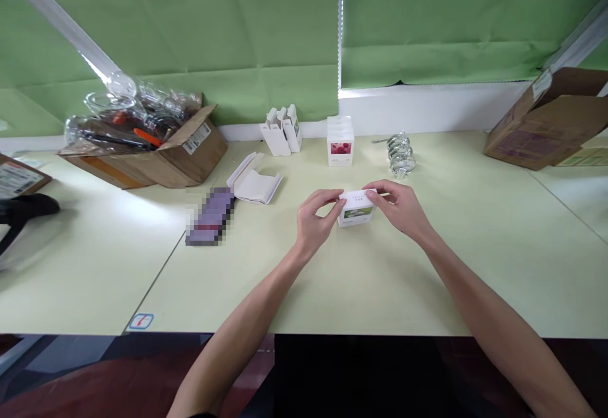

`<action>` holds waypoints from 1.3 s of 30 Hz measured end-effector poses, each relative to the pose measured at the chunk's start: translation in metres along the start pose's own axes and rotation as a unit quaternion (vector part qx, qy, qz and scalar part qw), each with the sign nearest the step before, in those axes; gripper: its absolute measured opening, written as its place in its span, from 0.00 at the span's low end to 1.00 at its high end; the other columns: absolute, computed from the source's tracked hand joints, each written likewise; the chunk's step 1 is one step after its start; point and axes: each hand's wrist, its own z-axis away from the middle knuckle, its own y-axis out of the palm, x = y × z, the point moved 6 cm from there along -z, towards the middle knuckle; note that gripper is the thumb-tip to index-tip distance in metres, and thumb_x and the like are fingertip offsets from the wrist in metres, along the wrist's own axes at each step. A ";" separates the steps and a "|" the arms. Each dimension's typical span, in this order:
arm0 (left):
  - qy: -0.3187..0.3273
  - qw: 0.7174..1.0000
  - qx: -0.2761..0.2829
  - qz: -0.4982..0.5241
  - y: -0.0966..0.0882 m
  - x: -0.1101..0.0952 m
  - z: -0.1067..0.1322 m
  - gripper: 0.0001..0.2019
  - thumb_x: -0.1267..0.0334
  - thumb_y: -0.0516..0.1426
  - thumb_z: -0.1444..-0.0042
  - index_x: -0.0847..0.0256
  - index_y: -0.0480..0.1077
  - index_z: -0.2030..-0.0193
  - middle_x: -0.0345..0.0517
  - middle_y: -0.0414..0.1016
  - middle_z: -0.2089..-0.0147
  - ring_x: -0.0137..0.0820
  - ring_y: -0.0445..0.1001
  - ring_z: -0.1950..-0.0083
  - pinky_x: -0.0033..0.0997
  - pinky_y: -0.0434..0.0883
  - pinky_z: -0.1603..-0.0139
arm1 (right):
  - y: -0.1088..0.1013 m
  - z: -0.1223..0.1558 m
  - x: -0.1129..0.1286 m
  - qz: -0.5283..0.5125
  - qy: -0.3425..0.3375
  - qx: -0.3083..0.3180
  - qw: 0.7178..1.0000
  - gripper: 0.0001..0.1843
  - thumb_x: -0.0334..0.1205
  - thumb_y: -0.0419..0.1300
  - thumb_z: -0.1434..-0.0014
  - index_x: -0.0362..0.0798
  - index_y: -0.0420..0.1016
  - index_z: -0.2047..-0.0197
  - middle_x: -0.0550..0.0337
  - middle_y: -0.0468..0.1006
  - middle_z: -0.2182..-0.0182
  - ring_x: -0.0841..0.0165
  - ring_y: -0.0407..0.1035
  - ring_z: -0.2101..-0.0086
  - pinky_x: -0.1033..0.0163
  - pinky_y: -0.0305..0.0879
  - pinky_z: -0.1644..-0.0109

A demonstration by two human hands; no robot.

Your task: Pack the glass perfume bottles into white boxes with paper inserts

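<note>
A small white box (356,209) with a green picture on its front sits on the pale table (361,278) in the middle. My left hand (316,218) grips its left end with thumb and fingertips. My right hand (399,206) holds its right end and top flap. Both hands close around the box from either side.
Behind stand a stack of white boxes with a red picture (340,142), several folded white cartons (281,130), flat white cartons (254,180) and clear glass items (401,152). An open cardboard box with plastic-wrapped things (156,145) is at left, another cardboard box (546,120) at right.
</note>
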 end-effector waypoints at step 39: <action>-0.257 0.963 0.014 0.077 0.019 0.025 -0.003 0.08 0.59 0.58 0.42 0.61 0.74 0.66 0.43 0.78 0.66 0.29 0.75 0.66 0.28 0.72 0.65 | 0.019 -0.006 -0.026 -0.136 0.087 -0.079 0.984 0.14 0.50 0.66 0.47 0.47 0.78 0.66 0.57 0.82 0.69 0.65 0.74 0.67 0.62 0.68 0.64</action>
